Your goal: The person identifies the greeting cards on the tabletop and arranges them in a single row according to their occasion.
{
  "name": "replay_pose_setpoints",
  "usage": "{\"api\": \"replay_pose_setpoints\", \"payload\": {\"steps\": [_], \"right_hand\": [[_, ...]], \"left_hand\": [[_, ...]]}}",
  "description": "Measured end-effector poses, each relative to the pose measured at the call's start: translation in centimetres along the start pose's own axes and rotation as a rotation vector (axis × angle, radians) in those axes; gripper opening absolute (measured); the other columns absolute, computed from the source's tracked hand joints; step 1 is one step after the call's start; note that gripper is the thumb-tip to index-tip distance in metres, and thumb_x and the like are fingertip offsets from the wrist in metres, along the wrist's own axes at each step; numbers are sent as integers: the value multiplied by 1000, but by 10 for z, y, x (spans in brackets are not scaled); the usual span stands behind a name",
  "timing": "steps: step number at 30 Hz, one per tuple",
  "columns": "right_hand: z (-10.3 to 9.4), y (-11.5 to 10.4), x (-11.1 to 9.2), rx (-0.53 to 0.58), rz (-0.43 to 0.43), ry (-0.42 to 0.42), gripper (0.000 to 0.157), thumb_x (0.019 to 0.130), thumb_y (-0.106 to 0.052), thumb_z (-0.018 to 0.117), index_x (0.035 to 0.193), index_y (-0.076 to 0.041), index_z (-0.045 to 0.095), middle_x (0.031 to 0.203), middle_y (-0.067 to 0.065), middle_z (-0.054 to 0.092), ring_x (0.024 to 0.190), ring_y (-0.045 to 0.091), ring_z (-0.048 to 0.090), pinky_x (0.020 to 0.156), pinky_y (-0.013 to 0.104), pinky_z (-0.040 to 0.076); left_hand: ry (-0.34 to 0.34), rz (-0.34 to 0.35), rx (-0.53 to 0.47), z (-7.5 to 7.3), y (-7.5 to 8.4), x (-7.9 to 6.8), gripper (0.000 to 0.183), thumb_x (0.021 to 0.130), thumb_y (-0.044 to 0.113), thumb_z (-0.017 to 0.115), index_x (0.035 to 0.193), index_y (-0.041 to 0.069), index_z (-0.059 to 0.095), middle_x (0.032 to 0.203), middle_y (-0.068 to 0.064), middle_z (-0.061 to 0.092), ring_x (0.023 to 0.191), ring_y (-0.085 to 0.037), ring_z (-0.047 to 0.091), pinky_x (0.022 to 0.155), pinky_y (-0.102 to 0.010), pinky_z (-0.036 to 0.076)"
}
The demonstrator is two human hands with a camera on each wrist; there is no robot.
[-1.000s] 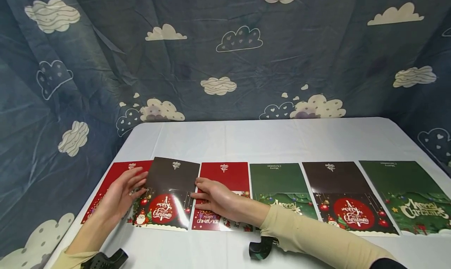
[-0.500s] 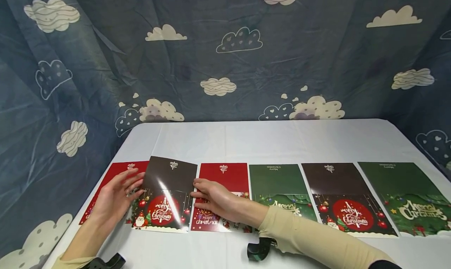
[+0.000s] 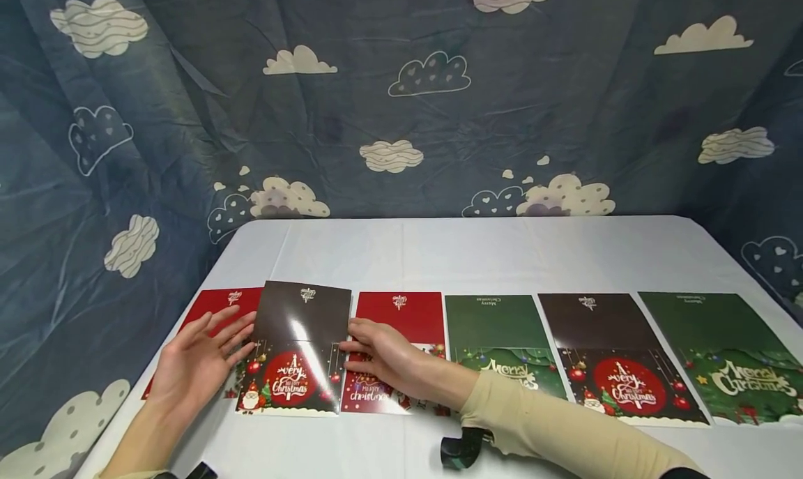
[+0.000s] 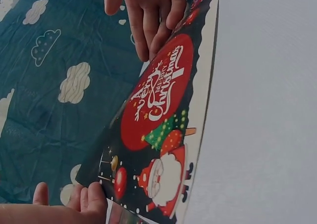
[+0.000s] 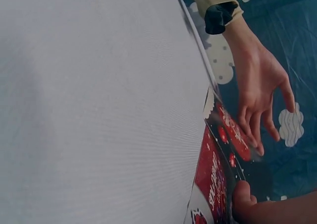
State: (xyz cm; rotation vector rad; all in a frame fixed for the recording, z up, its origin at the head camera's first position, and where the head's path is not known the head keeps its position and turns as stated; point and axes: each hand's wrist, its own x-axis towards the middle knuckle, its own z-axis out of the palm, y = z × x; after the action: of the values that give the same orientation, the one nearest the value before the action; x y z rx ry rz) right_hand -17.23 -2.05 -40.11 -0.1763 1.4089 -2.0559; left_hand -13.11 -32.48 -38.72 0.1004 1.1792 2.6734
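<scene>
A dark brown Christmas card [image 3: 293, 346] with a round red emblem and a Santa lies between my hands in the head view, slightly bowed. My left hand [image 3: 196, 360] is at its left edge, fingers extended and spread, thumb raised. At the right edge, my right hand [image 3: 385, 357] touches it with fairly straight fingertips. In the left wrist view, the right hand's fingers [image 4: 148, 26] point down onto the card's [image 4: 163, 90] far side. A red card [image 3: 188, 318] sits partly hidden under the left hand and the brown card. Another red card [image 3: 401, 318] lies partly under the right hand.
To the right, a green card [image 3: 498, 322], a second brown card [image 3: 590, 322] and a larger-looking green card [image 3: 709, 325] continue the row. All rest on a white-covered table [image 3: 401, 252]. Behind hangs a blue cloth [image 3: 351, 102] with a cloud print.
My left hand has opened its fingers wider and shifted slightly left. The brown card has moved a little left and now stands straighter. The right hand stays at its edge.
</scene>
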Motion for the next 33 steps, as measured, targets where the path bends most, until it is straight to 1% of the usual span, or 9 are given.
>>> {"api": "replay_pose_setpoints", "payload": {"steps": [3, 5, 8, 10, 13, 16, 22, 27, 33], "right_hand": [[0, 0, -3, -69, -6, 21, 61, 104, -22, 48, 152, 6, 23, 151, 21, 34, 123, 28, 51, 101, 43, 46], [1, -1, -6, -147, -10, 44, 61, 103, -24, 49, 152, 3, 27, 143, 18, 43, 117, 27, 52, 104, 43, 43], [4, -4, -10, -274, -16, 66, 62, 102, -31, 49, 153, -3, 29, 141, 16, 46, 118, 30, 53, 109, 49, 35], [6, -7, -12, -318, -23, 68, 63, 102, -33, 49, 154, -4, 29, 146, 16, 43, 121, 33, 52, 111, 50, 32], [7, -10, -14, -268, -36, 56, 64, 102, -30, 49, 154, 0, 26, 151, 17, 37, 125, 31, 48, 110, 47, 36], [7, -11, -13, -168, -42, 53, 65, 103, -27, 50, 154, 3, 22, 149, 18, 36, 125, 28, 45, 106, 41, 42], [7, -10, -11, -67, -79, 54, 60, 103, -24, 50, 153, 0, 27, 152, 17, 34, 127, 29, 46, 102, 40, 44], [10, -10, -11, -81, -119, 17, 58, 103, -27, 50, 153, -4, 31, 151, 13, 37, 127, 29, 48, 102, 37, 45], [11, -10, -8, -70, -138, 12, 63, 103, -31, 50, 154, -3, 26, 155, 15, 30, 136, 33, 40, 106, 38, 40]], "left_hand": [[-18, -10, -44, -2, -2, 0, 44, 108, 30, 28, 133, 9, 58, 137, -10, 56, 133, -31, 44, 110, -42, 36], [-22, -6, -29, -2, -2, 0, 44, 108, 30, 28, 133, 9, 58, 138, -10, 56, 132, -30, 45, 109, -40, 37], [-25, 10, 87, 1, 0, 1, 45, 109, 29, 27, 136, 11, 57, 139, -7, 55, 131, -27, 47, 107, -37, 39], [-29, 23, 197, 4, 2, 1, 45, 109, 29, 26, 140, 13, 54, 140, -3, 54, 130, -25, 47, 105, -35, 41], [-51, 44, 330, 8, 4, 0, 46, 109, 28, 23, 144, 15, 50, 143, -1, 52, 131, -22, 45, 103, -34, 42], [-86, 54, 403, 11, 4, 0, 47, 109, 27, 21, 146, 15, 46, 144, 0, 50, 132, -21, 43, 103, -33, 41], [-25, 58, 523, 12, 4, 0, 46, 109, 30, 22, 149, 17, 42, 145, 2, 46, 132, -20, 40, 102, -32, 40], [-41, 75, 501, 9, 6, 3, 46, 109, 30, 21, 148, 17, 43, 147, -3, 44, 131, -20, 40, 101, -33, 38], [-79, 60, 458, 7, 10, 9, 47, 110, 28, 20, 148, 16, 44, 149, -5, 42, 132, -19, 40, 102, -33, 39]]}}
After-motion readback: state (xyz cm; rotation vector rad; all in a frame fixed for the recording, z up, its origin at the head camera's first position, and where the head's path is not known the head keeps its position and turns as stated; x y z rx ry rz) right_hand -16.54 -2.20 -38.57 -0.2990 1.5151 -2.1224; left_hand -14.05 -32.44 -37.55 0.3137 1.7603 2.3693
